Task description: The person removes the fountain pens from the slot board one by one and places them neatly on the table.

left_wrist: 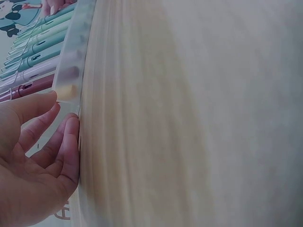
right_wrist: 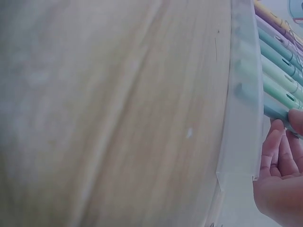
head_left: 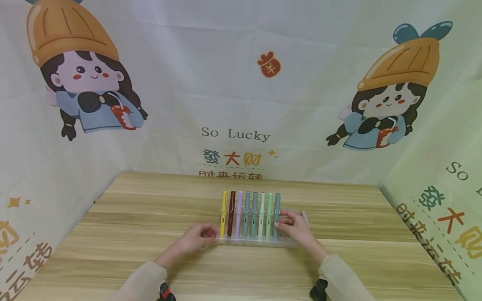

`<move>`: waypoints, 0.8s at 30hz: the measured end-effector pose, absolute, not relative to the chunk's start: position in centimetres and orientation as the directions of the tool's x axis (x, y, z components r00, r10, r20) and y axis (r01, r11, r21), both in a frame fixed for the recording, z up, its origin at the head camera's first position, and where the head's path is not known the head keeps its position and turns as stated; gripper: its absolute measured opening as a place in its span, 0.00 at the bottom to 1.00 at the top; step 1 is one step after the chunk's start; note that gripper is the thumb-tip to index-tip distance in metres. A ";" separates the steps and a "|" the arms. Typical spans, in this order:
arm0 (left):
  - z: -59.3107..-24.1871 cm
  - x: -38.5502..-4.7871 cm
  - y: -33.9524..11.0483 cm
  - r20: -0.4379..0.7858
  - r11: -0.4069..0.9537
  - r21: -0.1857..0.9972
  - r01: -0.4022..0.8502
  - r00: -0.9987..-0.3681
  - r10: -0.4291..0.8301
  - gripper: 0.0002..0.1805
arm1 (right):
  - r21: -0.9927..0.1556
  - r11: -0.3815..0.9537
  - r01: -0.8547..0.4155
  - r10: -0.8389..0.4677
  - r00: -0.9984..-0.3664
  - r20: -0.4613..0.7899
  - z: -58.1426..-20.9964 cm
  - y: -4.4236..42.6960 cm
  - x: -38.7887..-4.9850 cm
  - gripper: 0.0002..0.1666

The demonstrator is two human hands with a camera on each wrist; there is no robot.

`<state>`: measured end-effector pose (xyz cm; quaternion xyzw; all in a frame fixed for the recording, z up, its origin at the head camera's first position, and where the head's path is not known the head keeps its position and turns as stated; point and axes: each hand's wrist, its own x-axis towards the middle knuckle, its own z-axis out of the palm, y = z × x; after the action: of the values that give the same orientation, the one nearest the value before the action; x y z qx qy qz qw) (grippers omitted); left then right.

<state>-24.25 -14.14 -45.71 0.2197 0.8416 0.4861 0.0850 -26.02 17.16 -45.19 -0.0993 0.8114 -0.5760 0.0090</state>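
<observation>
A clear plastic pen stand (head_left: 256, 242) holds a row of several upright pens: a yellow pen (head_left: 224, 213), a dark red pen (head_left: 231, 213), a lilac pen (head_left: 239, 214), then teal and green pens, with a teal pen (head_left: 277, 202) at the right end. My left hand (head_left: 198, 237) grips the stand's left end, thumb beside the yellow pen's tip; the left wrist view shows the stand's front strip (left_wrist: 78, 52) close to it. Thumb and fingers of my right hand (head_left: 295, 225) pinch the rightmost teal pen, whose tip sits in the stand (right_wrist: 244, 137).
A pale slim object (head_left: 305, 218), partly hidden, is just behind my right hand. The wood-grain table (head_left: 150, 200) extends around the stand. A printed cloth (head_left: 169, 138) hangs behind the table and along both sides.
</observation>
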 end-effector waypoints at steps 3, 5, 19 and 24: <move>-46.1 -24.5 -14.2 0.068 0.422 0.861 0.284 -0.886 0.458 0.10 | -0.937 0.317 -0.144 -0.144 -0.984 0.102 -45.0 17.0 -25.9 0.21; -46.1 -24.5 -14.2 0.075 0.411 0.865 0.287 -0.885 0.460 0.10 | -0.932 0.327 -0.155 -0.126 -0.985 0.119 -44.8 17.0 -25.8 0.20; -46.6 -24.8 -14.4 0.064 0.426 0.859 0.282 -0.887 0.458 0.10 | -0.930 0.298 -0.215 -0.096 -0.976 0.195 -43.3 17.1 -25.2 0.19; -46.5 -24.7 -14.4 0.057 0.435 0.857 0.275 -0.890 0.452 0.09 | -0.945 0.273 -0.181 -0.066 -0.983 0.170 -42.6 17.9 -25.2 0.20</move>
<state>-24.74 -14.36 -46.54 0.2159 0.8421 0.4859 0.0908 -25.19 17.92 -42.55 -0.0775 0.7963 -0.5979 -0.0484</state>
